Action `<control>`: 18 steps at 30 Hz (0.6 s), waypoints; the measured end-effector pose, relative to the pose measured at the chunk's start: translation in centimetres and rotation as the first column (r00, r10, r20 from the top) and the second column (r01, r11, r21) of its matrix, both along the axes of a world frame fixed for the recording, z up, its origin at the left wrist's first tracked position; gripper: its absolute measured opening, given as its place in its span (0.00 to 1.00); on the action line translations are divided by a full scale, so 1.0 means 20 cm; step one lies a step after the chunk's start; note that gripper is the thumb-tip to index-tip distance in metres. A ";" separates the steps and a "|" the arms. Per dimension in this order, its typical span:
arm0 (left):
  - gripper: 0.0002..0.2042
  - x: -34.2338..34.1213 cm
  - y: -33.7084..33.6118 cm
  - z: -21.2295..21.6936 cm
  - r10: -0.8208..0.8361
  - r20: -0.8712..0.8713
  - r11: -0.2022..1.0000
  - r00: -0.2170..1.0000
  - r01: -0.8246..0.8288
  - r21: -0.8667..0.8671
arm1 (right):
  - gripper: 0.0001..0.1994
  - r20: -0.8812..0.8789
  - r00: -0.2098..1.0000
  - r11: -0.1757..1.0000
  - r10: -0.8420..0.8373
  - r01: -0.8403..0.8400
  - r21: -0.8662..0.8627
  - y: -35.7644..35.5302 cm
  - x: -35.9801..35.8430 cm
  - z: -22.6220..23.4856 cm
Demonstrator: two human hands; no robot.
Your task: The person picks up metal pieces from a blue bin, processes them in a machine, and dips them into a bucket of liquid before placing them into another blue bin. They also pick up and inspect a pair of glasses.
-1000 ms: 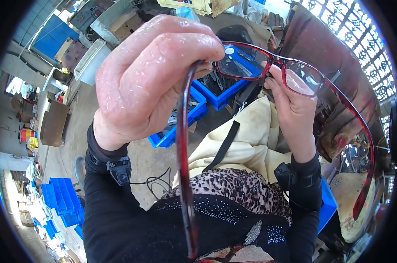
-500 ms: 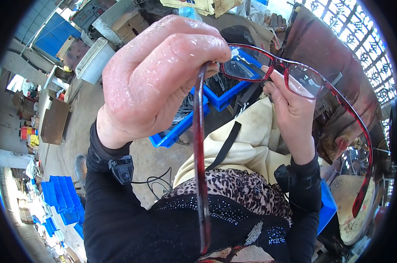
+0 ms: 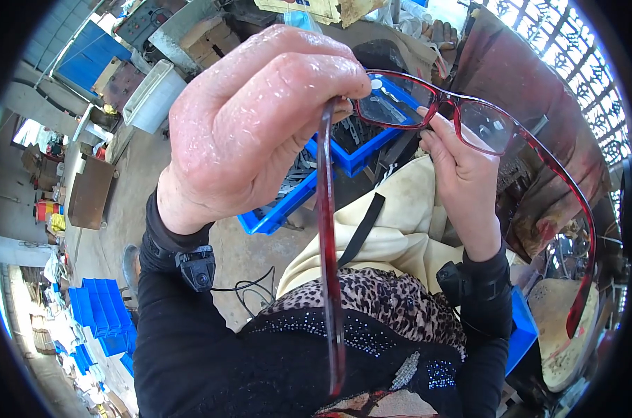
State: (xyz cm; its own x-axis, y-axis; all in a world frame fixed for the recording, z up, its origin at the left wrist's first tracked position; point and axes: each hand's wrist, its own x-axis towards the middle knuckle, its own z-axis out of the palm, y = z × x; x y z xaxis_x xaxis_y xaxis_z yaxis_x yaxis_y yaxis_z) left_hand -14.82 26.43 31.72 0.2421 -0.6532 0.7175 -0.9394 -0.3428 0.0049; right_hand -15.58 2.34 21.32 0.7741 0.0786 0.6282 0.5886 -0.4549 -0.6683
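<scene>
I hold a pair of dark red eyeglasses (image 3: 438,104) close in front of the camera. My left hand (image 3: 260,118) pinches the frame at its left hinge, and the left temple arm (image 3: 328,279) hangs straight down from it. My right hand (image 3: 462,174) grips the frame from below under the right lens (image 3: 486,125). The right temple arm (image 3: 581,237) curves away to the lower right. Both forearms wear black sleeves with a small black device strapped at each wrist.
Below the glasses sit blue plastic bins (image 3: 344,160) with dark metal parts and a cream apron (image 3: 392,237) over my lap. A stack of blue bins (image 3: 103,313) stands on the concrete floor at lower left. A white tub (image 3: 152,97) and cardboard boxes lie at upper left.
The left temple arm has swung to the right, from about the middle-left to the centre of the picture. Both hands keep their hold on the glasses.
</scene>
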 end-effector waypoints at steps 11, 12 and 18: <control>0.08 0.01 -0.01 0.02 0.030 0.044 0.997 0.999 -0.033 0.070 | 0.12 0.167 0.983 0.987 -0.081 0.102 -0.122 -0.01 0.03 -0.02; 0.08 0.01 -0.01 0.02 0.034 0.050 0.996 0.998 -0.038 0.077 | 0.12 0.193 0.977 0.985 -0.090 0.116 -0.130 -0.01 0.03 -0.01; 0.08 0.01 -0.02 0.02 0.035 0.056 0.997 0.998 -0.039 0.074 | 0.16 0.202 0.971 0.939 -0.126 0.182 -0.291 -0.04 0.01 0.00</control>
State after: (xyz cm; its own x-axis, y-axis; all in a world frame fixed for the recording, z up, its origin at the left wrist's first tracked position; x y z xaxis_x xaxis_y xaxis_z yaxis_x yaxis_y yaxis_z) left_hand -14.56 26.09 32.04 0.2290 -0.6966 0.6799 -0.9241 -0.3752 -0.0731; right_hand -15.41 1.59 21.34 0.6696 0.1770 0.7213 0.5913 -0.7146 -0.3736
